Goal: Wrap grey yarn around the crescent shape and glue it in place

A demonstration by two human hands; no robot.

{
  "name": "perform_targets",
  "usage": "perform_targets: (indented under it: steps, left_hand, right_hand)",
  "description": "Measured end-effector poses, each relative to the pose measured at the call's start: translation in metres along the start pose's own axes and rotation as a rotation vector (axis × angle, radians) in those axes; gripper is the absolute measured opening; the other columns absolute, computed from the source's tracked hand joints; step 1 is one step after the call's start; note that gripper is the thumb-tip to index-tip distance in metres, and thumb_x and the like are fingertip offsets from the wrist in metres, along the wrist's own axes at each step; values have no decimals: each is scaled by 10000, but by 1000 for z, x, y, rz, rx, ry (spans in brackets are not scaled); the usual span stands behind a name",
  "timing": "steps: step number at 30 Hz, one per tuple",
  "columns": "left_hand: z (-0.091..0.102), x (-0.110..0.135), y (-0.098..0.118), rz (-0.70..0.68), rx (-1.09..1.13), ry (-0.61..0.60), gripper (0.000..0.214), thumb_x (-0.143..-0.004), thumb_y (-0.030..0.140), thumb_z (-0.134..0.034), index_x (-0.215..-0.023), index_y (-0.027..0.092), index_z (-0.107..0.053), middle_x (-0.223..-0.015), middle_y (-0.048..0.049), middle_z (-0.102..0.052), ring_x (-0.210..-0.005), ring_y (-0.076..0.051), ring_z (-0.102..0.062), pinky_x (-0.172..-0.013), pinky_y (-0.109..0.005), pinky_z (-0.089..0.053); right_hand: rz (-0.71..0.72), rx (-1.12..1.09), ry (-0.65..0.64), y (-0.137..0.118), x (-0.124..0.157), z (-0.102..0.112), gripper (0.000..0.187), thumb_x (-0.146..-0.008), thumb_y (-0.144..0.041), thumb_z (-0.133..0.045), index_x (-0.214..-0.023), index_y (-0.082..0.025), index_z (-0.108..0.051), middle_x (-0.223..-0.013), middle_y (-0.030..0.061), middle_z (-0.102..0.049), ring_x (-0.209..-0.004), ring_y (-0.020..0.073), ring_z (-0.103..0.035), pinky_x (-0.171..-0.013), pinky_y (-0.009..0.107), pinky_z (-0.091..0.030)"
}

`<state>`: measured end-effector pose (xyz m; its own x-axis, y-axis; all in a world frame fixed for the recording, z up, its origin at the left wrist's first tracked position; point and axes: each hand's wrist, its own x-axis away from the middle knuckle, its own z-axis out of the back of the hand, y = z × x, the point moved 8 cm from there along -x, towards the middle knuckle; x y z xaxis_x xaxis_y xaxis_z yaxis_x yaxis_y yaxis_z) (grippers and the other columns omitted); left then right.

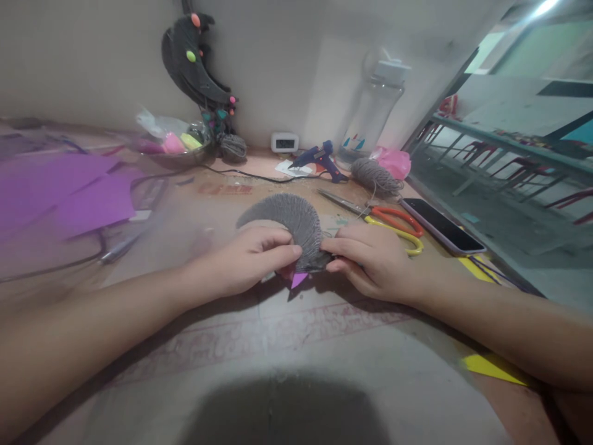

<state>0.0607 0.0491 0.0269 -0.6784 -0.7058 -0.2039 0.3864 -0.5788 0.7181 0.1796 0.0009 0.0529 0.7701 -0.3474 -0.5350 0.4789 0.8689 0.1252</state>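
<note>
A crescent wrapped in gray yarn (296, 216) is held just above the table, its curved tip pointing left. From its lower end a bare purple point (299, 280) sticks out. My left hand (259, 256) is closed on the crescent, thumb on its front face. At the lower right edge my right hand (365, 259) pinches gray yarn against the crescent; its fingertips partly hide the strand. A ball of gray yarn (375, 176) lies behind, with a loose strand trailing toward my right hand.
Scissors (393, 224) and a phone (442, 225) lie to the right. Behind are a glue gun (319, 159), a small digital clock (284, 143), a clear bottle (373, 114) and a bowl (173, 154). Purple sheets (92, 198) lie left. A dark crescent decoration (189, 62) hangs on the wall.
</note>
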Motion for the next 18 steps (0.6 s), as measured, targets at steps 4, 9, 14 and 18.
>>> perform_targets:
  steps: [4,9,14,18]
  left_hand:
    - [1,0,0,-4,4,21,359,-916,270,-515,-591,169,-627,-603,39,-569,-610,-96,-543,-609,-226,-371]
    - [2,1,2,-16,-40,37,365,-919,271,-519,-586,166,-627,-597,38,-563,-610,-97,-540,-616,-232,-367]
    - [2,0,4,-36,-31,38,370,-921,253,-515,-576,167,-618,-583,40,-555,-609,-97,-531,-623,-233,-366]
    - [-1,-1,1,-17,7,25,377,-929,280,-513,-587,171,-629,-604,36,-576,-635,-102,-544,-622,-230,-372]
  right_hand:
    - [-16,54,-16,-1,-1,0,341,-999,-342,-421,-962,-111,-669,-683,44,-603,-603,160,-515,-558,287,-329]
    - [-25,75,-36,-1,-2,-2,353,-996,-335,-425,-969,-93,-680,-684,53,-606,-610,168,-514,-560,292,-331]
    - [-33,155,-88,-2,-4,-2,377,-1004,-334,-400,-934,-102,-688,-657,48,-590,-597,170,-494,-558,302,-305]
    - [-28,233,-139,-5,-4,-2,383,-1006,-339,-395,-923,-112,-692,-649,44,-582,-598,173,-483,-563,312,-294]
